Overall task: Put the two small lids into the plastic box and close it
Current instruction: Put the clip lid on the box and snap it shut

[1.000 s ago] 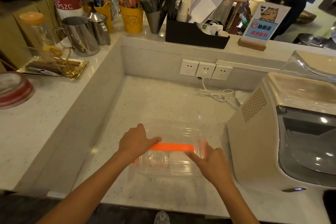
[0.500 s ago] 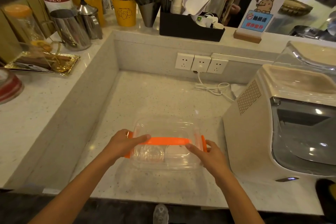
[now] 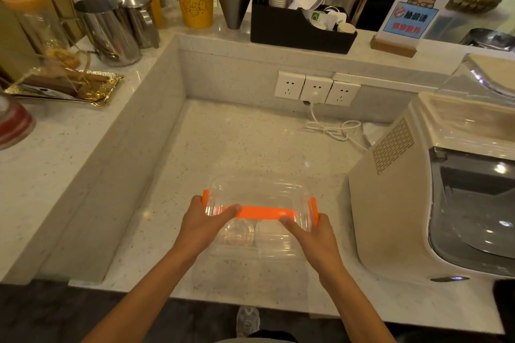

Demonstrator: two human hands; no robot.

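Since the earlier frames, both hands have shifted outward from the orange strip toward the ends of the box, and the clear cover that stood raised and blurred a second ago now sits lower over the base.

Head view, the only one I have: the plastic box [image 3: 259, 220] rests on the speckled lower counter [image 3: 245, 145], near the front edge and just left of the beige appliance [image 3: 404, 203]. An orange handle strip [image 3: 264, 212] runs left to right across its top, with orange clips at both ends. I see the left hand [image 3: 204, 224] clasped on the left end of the box, thumb lying on the strip's left end. The right hand [image 3: 312, 234] is clasped on the right end, thumb tip touching the strip's right end, fingers beside the right clip. Both hands are therefore closed on the box.

Through the clear wall I make out two small lids [image 3: 237, 232] inside, side by side in the near half; the left one shows rings, the right one is faint. Whether the cover is fully latched I cannot tell.

Beyond, three wall sockets [image 3: 316, 88] sit on the far wall with a white cable [image 3: 331, 128] plugged in and coiled on the counter. On the raised ledge to the left stand a steel pitcher [image 3: 107, 30] and a gold tray [image 3: 67, 86].
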